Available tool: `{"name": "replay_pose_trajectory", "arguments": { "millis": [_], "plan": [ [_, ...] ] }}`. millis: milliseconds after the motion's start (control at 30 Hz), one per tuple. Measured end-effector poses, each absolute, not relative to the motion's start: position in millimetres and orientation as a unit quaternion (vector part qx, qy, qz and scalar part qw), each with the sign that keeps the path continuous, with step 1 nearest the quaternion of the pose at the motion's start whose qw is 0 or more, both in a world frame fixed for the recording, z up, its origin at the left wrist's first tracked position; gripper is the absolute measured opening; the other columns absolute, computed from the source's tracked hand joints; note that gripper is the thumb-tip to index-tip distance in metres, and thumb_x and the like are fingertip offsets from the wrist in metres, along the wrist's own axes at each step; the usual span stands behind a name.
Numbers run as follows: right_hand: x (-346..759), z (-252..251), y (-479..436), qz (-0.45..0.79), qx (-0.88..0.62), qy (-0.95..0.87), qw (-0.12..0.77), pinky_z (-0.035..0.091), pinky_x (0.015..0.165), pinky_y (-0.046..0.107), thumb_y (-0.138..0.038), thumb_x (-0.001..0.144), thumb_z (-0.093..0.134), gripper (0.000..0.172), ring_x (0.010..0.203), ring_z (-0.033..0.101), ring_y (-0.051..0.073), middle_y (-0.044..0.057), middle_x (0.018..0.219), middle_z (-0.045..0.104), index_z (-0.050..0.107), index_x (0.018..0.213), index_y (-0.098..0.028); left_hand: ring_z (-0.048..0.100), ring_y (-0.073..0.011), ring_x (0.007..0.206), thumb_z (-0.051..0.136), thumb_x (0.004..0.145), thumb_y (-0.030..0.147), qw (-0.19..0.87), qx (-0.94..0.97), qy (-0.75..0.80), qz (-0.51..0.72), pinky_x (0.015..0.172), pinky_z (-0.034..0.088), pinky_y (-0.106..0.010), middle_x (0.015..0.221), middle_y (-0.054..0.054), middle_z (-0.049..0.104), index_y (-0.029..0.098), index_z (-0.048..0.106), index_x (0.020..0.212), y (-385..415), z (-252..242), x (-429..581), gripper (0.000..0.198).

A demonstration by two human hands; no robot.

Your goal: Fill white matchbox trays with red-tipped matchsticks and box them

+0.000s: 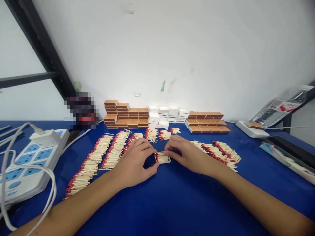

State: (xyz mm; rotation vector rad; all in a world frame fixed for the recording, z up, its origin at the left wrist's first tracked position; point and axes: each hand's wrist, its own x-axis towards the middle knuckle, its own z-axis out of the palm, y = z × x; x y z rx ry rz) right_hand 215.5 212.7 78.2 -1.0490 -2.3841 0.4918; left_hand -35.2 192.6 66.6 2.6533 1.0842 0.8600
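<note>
A small white matchbox tray [162, 157] filled with red-tipped matches lies on the blue table [172, 203]. My left hand [136, 160] pinches its left end with curled fingers. My right hand [187, 152] holds its right end, fingers closed over it. Long rows of loose matches [98, 157] lie to the left, more matches [219, 152] to the right and behind the hands.
Stacks of orange matchbox sleeves [125, 118], white inner trays [167, 116] and more orange sleeves [208, 122] stand along the wall. A white power strip [29, 160] with cables lies left. A phone [290, 149], a plastic bottle [283, 109] and a white charger [251, 129] lie right.
</note>
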Motion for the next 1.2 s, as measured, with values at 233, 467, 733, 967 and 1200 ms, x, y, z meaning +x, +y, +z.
{"name": "replay_pose_trajectory", "arguments": {
  "millis": [233, 467, 733, 967, 1200],
  "plan": [
    [234.8, 86.0, 265.8, 0.094, -0.469, -0.825, 0.3, 0.046, 0.072, 0.036, -0.033, 0.099, 0.062, 0.017, 0.079, 0.059, 0.021, 0.005, 0.088, 0.068, 0.07, 0.088, -0.022, 0.059, -0.0296, 0.118, 0.07, 0.093, 0.033, 0.067, 0.878, 0.368, 0.298, 0.108, 0.048, -0.053, 0.109, -0.008, 0.072, 0.021, 0.073, 0.107, 192.5, 62.1, -35.8, 0.019],
    [214.0, 119.6, 312.2, -0.009, -0.455, -0.842, 0.29, 0.043, 0.071, 0.036, -0.03, 0.099, 0.062, 0.013, 0.078, 0.059, 0.02, 0.006, 0.088, 0.068, 0.068, 0.09, -0.022, 0.059, -0.0307, 0.119, 0.071, 0.091, 0.033, 0.07, 0.876, 0.369, 0.304, 0.108, 0.05, -0.053, 0.109, -0.01, 0.072, 0.019, 0.072, 0.105, 191.3, 61.7, -34.1, 0.02],
    [114.1, 131.6, 328.6, -0.118, -0.381, -0.913, 0.086, 0.044, 0.071, 0.037, -0.034, 0.093, 0.079, 0.017, 0.097, 0.063, 0.028, 0.013, 0.106, 0.072, 0.069, 0.096, -0.02, 0.059, -0.0314, 0.117, 0.071, 0.09, 0.032, 0.072, 0.882, 0.352, 0.304, 0.108, 0.051, -0.052, 0.108, -0.011, 0.072, 0.017, 0.073, 0.105, 190.9, 58.4, -32.8, 0.022],
    [100.9, 141.4, 355.3, -0.189, -0.413, -0.887, 0.084, 0.041, 0.07, 0.036, -0.042, 0.093, 0.079, 0.031, 0.101, 0.06, 0.028, 0.015, 0.112, 0.069, 0.067, 0.106, -0.017, 0.06, -0.0298, 0.113, 0.072, 0.09, 0.031, 0.066, 0.882, 0.347, 0.313, 0.107, 0.051, -0.05, 0.102, -0.009, 0.071, 0.017, 0.073, 0.099, 192.6, 57.4, -33.3, 0.017],
    [107.4, 144.6, 371.1, -0.222, -0.421, -0.876, 0.072, 0.04, 0.07, 0.035, -0.031, 0.094, 0.079, 0.021, 0.108, 0.058, 0.03, 0.016, 0.112, 0.07, 0.073, 0.101, -0.012, 0.059, -0.0285, 0.113, 0.072, 0.09, 0.031, 0.058, 0.883, 0.347, 0.312, 0.108, 0.05, -0.047, 0.102, -0.009, 0.071, 0.015, 0.073, 0.096, 195.2, 56.1, -34.1, 0.017]
  ]
}}
